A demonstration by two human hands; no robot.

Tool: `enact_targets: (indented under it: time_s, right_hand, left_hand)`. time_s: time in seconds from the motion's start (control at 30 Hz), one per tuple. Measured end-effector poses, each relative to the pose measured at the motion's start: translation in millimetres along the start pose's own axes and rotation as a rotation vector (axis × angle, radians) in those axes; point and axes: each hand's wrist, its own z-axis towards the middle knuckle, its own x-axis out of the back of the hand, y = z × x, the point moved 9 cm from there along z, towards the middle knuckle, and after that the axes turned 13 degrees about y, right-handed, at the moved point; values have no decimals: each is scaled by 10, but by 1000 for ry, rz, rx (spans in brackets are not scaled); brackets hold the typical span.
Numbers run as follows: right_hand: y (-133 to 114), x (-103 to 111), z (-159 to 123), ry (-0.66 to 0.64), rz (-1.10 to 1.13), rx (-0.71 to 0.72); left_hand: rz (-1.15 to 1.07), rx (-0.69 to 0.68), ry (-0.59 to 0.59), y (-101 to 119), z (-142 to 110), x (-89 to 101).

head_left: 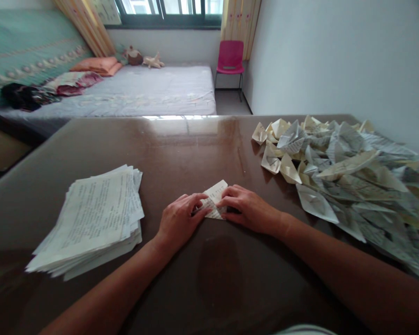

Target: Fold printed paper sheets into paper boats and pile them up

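Note:
Between my two hands, low over the middle of the brown table, is a small folded sheet of printed paper (216,190) with one corner pointing away from me. My left hand (181,214) grips its left side, thumb in front and fingers curled behind. On the right side my right hand (248,207) pinches the paper with its fingertips and thumb. Parts of the folds are hidden under the fingers. Left of my hands lies a stack of printed sheets (94,209), its edges uneven. A large heap of folded paper boats (349,163) covers the right of the table.
The glossy table (153,153) reflects the window at its far edge. Beyond it stand a bed (167,90) with pillows and soft toys, and a pink chair (230,58) near the corner. A white wall (328,56) runs along the right side.

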Motion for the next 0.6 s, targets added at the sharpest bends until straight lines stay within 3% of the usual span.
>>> enact_targets:
  time_s: [0.23, 0.47, 0.6]
  right_hand:
    - [-62, 62, 9, -20, -39, -1]
    - [-263, 44, -50, -143, -197, 165]
    - [-272, -7, -78, -189, -275, 186]
  left_hand:
    - [70, -83, 10, 65, -6, -11]
    - [88, -87, -1, 54, -5, -41]
    - [150, -121, 0, 81, -14, -34]
